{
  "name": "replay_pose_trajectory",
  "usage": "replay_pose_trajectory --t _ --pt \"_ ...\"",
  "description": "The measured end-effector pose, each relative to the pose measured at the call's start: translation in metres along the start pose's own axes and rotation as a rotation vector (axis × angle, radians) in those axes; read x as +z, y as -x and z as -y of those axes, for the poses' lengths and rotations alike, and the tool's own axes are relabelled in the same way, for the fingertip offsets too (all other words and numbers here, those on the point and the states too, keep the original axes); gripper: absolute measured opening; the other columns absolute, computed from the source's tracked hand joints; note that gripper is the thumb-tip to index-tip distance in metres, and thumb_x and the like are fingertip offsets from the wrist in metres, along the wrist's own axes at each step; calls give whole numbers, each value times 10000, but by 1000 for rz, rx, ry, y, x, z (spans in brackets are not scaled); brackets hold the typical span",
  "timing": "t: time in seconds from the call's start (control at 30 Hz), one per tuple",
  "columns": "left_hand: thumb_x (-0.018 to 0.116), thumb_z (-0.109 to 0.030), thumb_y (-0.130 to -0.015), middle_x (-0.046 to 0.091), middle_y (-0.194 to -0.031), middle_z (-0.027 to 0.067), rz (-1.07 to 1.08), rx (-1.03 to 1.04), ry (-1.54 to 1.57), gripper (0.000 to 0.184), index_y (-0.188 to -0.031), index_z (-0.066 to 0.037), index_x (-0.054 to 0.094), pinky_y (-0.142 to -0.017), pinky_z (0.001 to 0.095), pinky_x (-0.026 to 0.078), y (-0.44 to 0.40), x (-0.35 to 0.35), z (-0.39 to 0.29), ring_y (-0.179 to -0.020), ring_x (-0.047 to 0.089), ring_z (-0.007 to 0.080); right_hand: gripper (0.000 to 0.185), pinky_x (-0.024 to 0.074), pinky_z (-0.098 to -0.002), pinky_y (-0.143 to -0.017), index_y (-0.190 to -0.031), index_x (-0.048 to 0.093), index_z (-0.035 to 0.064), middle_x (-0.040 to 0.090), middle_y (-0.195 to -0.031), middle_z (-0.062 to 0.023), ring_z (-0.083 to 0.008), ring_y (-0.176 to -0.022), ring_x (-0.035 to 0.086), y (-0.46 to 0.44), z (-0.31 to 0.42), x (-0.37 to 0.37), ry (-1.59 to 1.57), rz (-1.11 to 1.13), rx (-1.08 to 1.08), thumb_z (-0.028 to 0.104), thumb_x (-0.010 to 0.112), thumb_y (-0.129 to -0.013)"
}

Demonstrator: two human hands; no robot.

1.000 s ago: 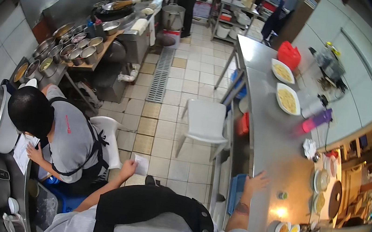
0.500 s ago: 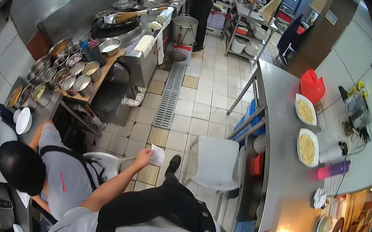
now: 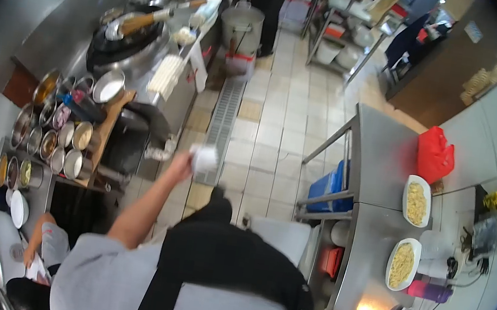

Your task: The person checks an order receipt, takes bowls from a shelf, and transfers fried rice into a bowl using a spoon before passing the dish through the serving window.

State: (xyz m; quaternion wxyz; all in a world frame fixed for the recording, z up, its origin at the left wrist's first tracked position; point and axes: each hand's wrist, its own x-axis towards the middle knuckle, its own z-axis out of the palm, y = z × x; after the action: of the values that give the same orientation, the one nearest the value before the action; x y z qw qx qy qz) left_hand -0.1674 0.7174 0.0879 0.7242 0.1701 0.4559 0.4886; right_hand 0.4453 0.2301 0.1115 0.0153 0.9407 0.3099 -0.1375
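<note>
A small white paper slip (image 3: 204, 158), blurred, is in my left hand (image 3: 182, 167), which is raised ahead of me over the tiled floor. The fingers are closed on the slip's left edge. My right hand is out of view; only a blur of skin shows low beside the steel table (image 3: 370, 234). On that table are two white dishes of pale food, one farther (image 3: 417, 202) and one nearer (image 3: 402, 265).
A white chair (image 3: 281, 238) stands just ahead, left of the steel table. Metal pots of ingredients (image 3: 49, 144) line the left counter. A seated co-worker (image 3: 54, 248) is at lower left. Another person (image 3: 264, 13) stands by a large pot (image 3: 242, 29). A red bag (image 3: 435, 156) sits on the table.
The view has moved forward along the aisle. My left hand with the slip has risen in the view. My right hand has dropped out of view, and the seated co-worker has shifted toward the lower-left corner.
</note>
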Motion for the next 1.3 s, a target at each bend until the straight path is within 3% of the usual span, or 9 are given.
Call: replay_pose_trajectory --t 0.07,0.1,0.17,0.37,0.67,0.83,0.93,1.17,1.3 --pt "418 -218 -927 590 -1130 144 139 8 -53 350 -1157 30 508 -925 393 445 -57 66 -47 -1032 575 255 417 440 -423 -862 -1026 635 10 621 -1028 -206 -344 -1032 563 -64 11 -1 -66 190 31 302 674 -731" --pt "437 -231 -917 605 -1101 128 168 -26 -64 332 -1126 10 528 -865 372 473 -85 97 -67 -994 592 229 453 465 -445 -804 -795 658 -38 639 -844 -251 -403 -906 604 -120 71 1 30 241 217 411 663 -735" --pt "459 -236 -907 618 -1045 89 200 -69 -185 284 -1078 -28 552 -780 355 502 -144 148 -95 -930 604 192 516 474 -469 -735 -798 641 -72 618 -900 -292 -426 -901 597 -118 254 -82 72 97 26 442 647 -740" --pt "481 -207 -896 612 -985 75 230 -90 -220 255 -1079 -43 548 -778 355 498 -305 259 -143 -886 602 205 406 487 -433 -752 -834 685 19 635 -815 -236 -398 -809 623 -193 455 -89 -275 224 -146 401 682 -698" --pt "479 -249 -891 616 -996 65 347 -147 -431 264 -1051 -52 548 -801 341 478 -510 433 -161 -904 596 192 413 489 -411 -782 -985 662 14 663 -884 -197 -334 -880 636 -321 543 -131 -422 80 66 325 683 -714" --pt "474 -256 -887 604 -1028 80 391 -146 -450 286 -1073 -47 532 -805 352 483 -614 543 -136 -904 595 210 248 477 -288 -511 -740 682 3 627 -552 -78 -147 -486 616 -446 566 -164 -547 185 183 233 618 -811" --pt "460 -262 -893 603 -1032 83 425 -147 -455 300 -1085 -43 530 -815 360 486 -684 601 -107 -911 599 224 251 479 -306 -531 -721 684 9 624 -552 -85 -178 -499 618 -532 602 -208 -613 275 183 219 595 -825" --pt "429 -222 -920 597 -1036 92 534 -224 -662 281 -1099 -33 534 -811 401 502 -732 777 -83 -919 609 242 243 478 -290 -605 -953 656 -1 652 -729 -136 -175 -672 635 -799 704 -238 -770 -87 -425 191 528 -876" --pt "432 -205 -923 594 -1028 91 569 -250 -633 271 -1102 -29 536 -810 392 507 -773 841 -57 -922 611 220 237 481 -253 -649 -1082 605 16 657 -876 -41 -120 -760 609 -911 805 -308 -1470 377 -286 153 531 -904"
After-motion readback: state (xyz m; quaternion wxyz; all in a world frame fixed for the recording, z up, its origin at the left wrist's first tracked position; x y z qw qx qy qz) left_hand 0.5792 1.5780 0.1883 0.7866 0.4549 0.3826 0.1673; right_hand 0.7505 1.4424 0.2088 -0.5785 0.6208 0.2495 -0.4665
